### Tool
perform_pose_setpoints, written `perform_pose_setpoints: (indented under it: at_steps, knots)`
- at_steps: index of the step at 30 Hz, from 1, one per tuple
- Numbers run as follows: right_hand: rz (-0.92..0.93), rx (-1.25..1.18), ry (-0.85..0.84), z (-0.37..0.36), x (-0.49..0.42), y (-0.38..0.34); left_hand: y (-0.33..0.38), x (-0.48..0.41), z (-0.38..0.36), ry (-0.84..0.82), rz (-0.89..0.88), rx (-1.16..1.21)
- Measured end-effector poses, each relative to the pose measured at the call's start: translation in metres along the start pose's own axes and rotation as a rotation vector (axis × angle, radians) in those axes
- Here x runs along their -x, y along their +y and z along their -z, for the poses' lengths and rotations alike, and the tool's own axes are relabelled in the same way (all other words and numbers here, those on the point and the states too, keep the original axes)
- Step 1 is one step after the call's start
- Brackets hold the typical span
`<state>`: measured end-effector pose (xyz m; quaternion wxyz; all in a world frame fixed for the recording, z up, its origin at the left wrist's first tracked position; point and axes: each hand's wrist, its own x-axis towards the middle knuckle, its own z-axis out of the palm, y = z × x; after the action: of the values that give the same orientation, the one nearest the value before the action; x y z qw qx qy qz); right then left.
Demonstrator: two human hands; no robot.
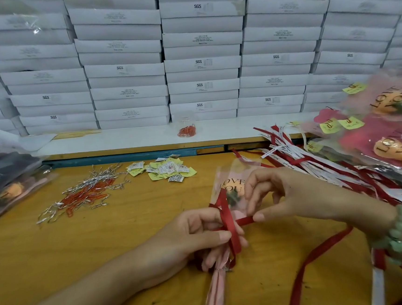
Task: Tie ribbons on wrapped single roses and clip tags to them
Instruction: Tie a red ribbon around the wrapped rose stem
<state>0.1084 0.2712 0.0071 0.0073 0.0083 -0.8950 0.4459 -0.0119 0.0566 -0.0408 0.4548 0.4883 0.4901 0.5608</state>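
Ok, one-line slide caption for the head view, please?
Left hand and right hand tie a red ribbon round a wrapped rose on the wooden table; paper clips and tags lie beyond.

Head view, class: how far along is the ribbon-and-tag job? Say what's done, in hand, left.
Done: wrapped roses piled at right carry yellow tags. In hand: left hand and right hand pinch a red satin ribbon looped round a pink cellophane-wrapped rose; no bow yet. Left: its tag from the loose paper tags, a red paper clip, the bagged roses.
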Motion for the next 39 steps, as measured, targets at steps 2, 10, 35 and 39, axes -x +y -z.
perform_pose_setpoints:
  at_steps: [2, 10, 35, 39]
  knots:
    - [0.018, 0.002, -0.012, -0.001, 0.0, 0.001, -0.001, 0.0, 0.001, 0.01, 0.0, -0.021]
    - [0.045, -0.214, -0.063, 0.002, 0.002, 0.004, -0.005, -0.001, 0.001, 0.03, 0.008, -0.029]
    - [0.155, -0.547, 0.162, 0.012, -0.001, 0.005, 0.002, 0.001, -0.002, 0.034, 0.05, 0.032]
    - [0.104, -0.583, 0.11, 0.013, -0.002, 0.005, 0.003, 0.002, -0.003, 0.06, 0.048, 0.021]
